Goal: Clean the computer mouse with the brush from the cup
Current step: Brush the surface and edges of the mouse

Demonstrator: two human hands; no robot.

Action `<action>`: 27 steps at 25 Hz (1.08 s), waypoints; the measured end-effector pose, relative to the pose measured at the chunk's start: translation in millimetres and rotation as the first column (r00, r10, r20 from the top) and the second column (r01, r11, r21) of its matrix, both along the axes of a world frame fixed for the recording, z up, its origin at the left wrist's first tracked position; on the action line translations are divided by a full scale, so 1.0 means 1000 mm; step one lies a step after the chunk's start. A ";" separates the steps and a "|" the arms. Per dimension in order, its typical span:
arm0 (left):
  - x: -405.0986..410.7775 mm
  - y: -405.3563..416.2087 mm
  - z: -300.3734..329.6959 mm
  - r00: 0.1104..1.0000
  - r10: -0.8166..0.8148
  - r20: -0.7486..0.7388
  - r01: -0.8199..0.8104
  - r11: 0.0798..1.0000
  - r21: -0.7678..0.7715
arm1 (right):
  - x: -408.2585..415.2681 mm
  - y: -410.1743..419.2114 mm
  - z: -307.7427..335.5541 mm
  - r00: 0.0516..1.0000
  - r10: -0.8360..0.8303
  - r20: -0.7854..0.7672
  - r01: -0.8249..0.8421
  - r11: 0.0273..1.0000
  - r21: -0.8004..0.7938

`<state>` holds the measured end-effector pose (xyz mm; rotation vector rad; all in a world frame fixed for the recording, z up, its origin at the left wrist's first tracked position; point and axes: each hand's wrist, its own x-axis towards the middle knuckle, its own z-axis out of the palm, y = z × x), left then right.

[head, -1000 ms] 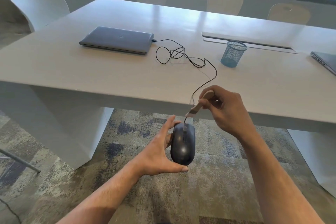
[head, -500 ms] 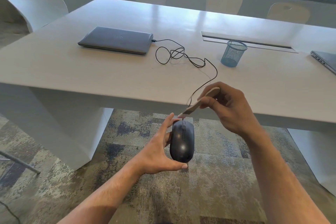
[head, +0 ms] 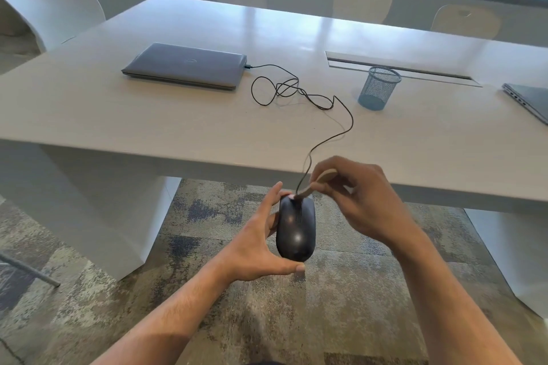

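- Your left hand (head: pixel 258 241) grips the mouse (head: pixel 295 230) off the desk's (head: pixel 148 115) near edge.
- Your right hand's (head: pixel 364 198) fingers pinch the brush (head: pixel 311 188), tip touching the mouse's far end.

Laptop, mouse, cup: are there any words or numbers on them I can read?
No text can be read anywhere.
Closed laptop: a small round logo on the lid, too blurred to read.
Mouse: plain dark shell, no lettering visible.
Mesh cup: no label.
Second laptop at the right edge: no marks visible.
Brush: blurred, nothing readable.
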<state>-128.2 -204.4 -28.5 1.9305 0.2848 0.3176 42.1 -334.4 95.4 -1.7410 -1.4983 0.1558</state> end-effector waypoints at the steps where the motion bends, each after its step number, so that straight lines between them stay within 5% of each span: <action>1: 0.000 0.000 -0.001 1.000 -0.002 -0.004 0.002 1.000 -0.013 | -0.001 -0.005 0.002 0.999 0.044 -0.004 -0.044 0.999 -0.019; 4: 0.000 0.000 -0.003 1.000 -0.007 -0.021 0.006 0.999 -0.039 | 0.002 -0.020 0.014 0.989 0.135 -0.054 -0.139 0.987 -0.082; 10: 0.007 0.002 0.005 1.000 -0.005 -0.021 0.005 0.999 -0.041 | 0.000 0.000 0.010 0.996 -0.065 -0.060 0.067 0.997 0.032; 15: 0.005 0.001 0.002 1.000 0.006 -0.007 -0.006 0.998 -0.055 | 0.002 -0.021 0.014 0.986 0.127 -0.111 -0.131 0.991 -0.035; 19: 0.010 0.001 0.004 1.000 0.007 -0.007 -0.008 0.999 -0.035 | 0.008 -0.013 0.015 0.992 -0.074 -0.097 0.081 0.994 0.068; 24: 0.010 0.000 0.003 1.000 -0.028 -0.010 0.028 0.999 -0.028 | -0.005 -0.028 0.010 0.983 0.184 0.001 -0.183 0.979 -0.090; 27: 0.011 0.002 0.003 1.000 -0.006 0.002 0.006 0.997 -0.078 | 0.001 -0.036 0.015 0.997 0.055 -0.058 -0.055 0.998 0.001</action>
